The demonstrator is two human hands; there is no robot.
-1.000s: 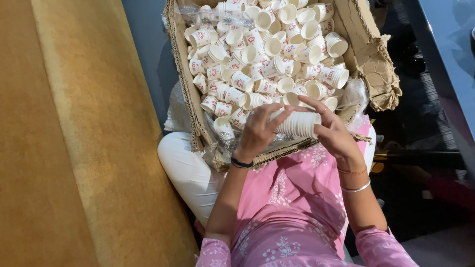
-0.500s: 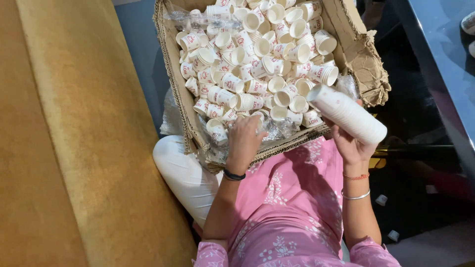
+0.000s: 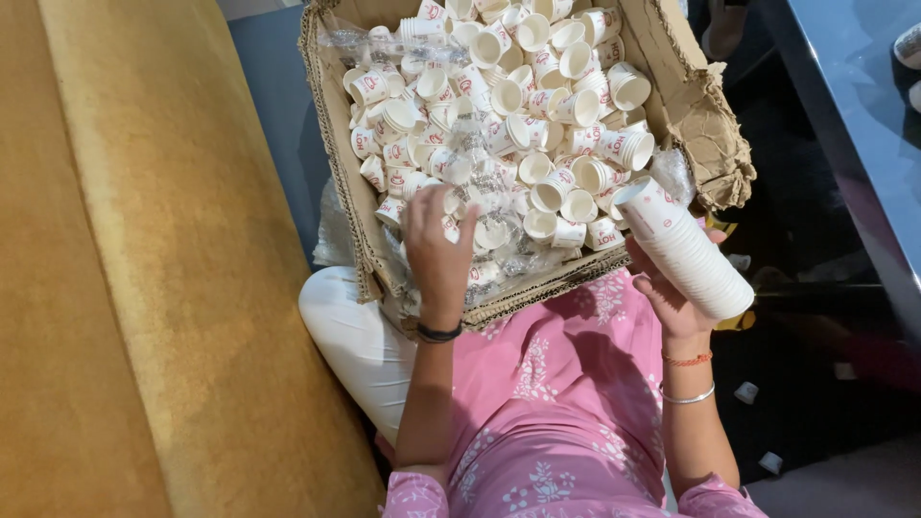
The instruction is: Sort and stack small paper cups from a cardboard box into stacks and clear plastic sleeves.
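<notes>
Setting: mustard-yellow upholstered surface (image 3: 144,288) left of left hand; dark glossy counter (image 3: 863,125) beyond right hand; dim floor below it. Seated person, pink printed garment (image 3: 556,403), white trousers. Torn cardboard box (image 3: 700,125) on lap, filled with loose small white paper cups (image 3: 537,115) bearing red print, among crumpled clear plastic wrap. Left hand (image 3: 436,254): fingers spread, palm down, resting on cups at near edge of box; grip not discernible. Right hand (image 3: 672,297): closed around nested cup stack (image 3: 686,251), stack tilted, open end toward box, just beside box's near right corner.
</notes>
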